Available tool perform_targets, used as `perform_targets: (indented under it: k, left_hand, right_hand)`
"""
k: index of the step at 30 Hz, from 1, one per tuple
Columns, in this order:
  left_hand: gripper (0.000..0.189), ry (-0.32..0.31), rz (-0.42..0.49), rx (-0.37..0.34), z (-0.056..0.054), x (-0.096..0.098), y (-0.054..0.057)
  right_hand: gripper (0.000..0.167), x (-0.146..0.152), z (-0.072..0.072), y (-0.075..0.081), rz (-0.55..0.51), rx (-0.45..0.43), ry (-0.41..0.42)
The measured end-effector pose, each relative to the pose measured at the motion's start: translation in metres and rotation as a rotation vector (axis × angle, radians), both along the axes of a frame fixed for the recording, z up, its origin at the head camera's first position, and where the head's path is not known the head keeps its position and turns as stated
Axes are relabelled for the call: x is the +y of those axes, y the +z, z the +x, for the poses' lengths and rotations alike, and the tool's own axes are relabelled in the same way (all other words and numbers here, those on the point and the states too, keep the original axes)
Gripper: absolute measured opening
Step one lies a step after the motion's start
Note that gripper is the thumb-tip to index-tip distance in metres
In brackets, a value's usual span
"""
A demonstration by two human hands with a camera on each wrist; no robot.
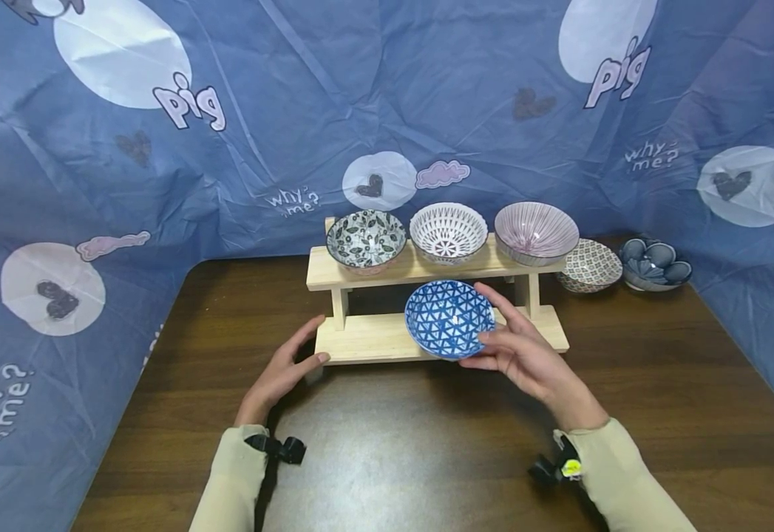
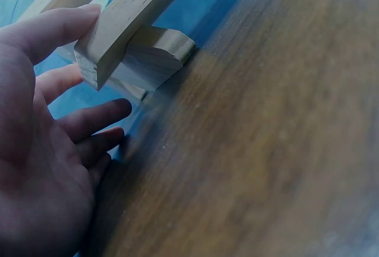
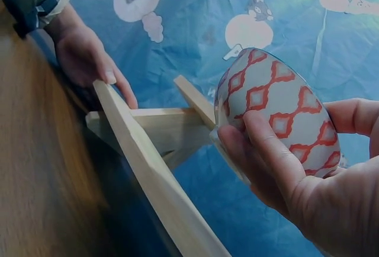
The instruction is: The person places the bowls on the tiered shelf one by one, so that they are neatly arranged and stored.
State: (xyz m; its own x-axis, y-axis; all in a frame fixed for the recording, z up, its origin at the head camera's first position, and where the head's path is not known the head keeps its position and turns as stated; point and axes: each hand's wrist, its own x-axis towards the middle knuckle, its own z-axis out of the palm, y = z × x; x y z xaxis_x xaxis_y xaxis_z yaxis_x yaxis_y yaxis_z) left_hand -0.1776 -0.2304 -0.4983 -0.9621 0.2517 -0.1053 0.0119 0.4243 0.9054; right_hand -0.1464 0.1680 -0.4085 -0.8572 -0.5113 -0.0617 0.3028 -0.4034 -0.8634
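My right hand [image 1: 520, 351] grips a small blue-and-white bowl [image 1: 446, 318] by its right side, tipped so the triangle-patterned inside faces up toward the head camera. In the right wrist view, the outside of this bowl [image 3: 278, 106] is white with red diamond shapes, thumb and fingers around it. It overlaps the lower shelf of a two-step wooden stand [image 1: 367, 338]. At the left end of that shelf, my left hand [image 1: 282, 373] holds the board between thumb and index finger. The left wrist view has its other fingers [image 2: 98, 118] loosely extended beside the board end [image 2: 92, 61].
On the upper shelf stand a leaf-patterned bowl [image 1: 367, 240], a white bowl with dark marks [image 1: 449, 233] and a purple-striped bowl [image 1: 537, 233]. Right of the stand are a beige patterned bowl [image 1: 591, 266] and a dark blue bowl [image 1: 655, 264]. A blue cloth [image 1: 293, 111] hangs behind the brown table [image 1: 373, 458].
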Motion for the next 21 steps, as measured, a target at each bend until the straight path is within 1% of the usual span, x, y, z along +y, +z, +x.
perform_targets:
  k: [5,21]
  left_hand:
    - [0.07,-0.004,0.004,0.014,0.0,-0.001,-0.001]
    - [0.07,-0.005,-0.005,0.007,-0.001,0.0,-0.002]
  right_hand:
    - [0.082,-0.01,-0.002,-0.002,0.016,-0.015,-0.002]
    - [0.083,-0.04,-0.007,-0.007,0.029,-0.023,-0.002]
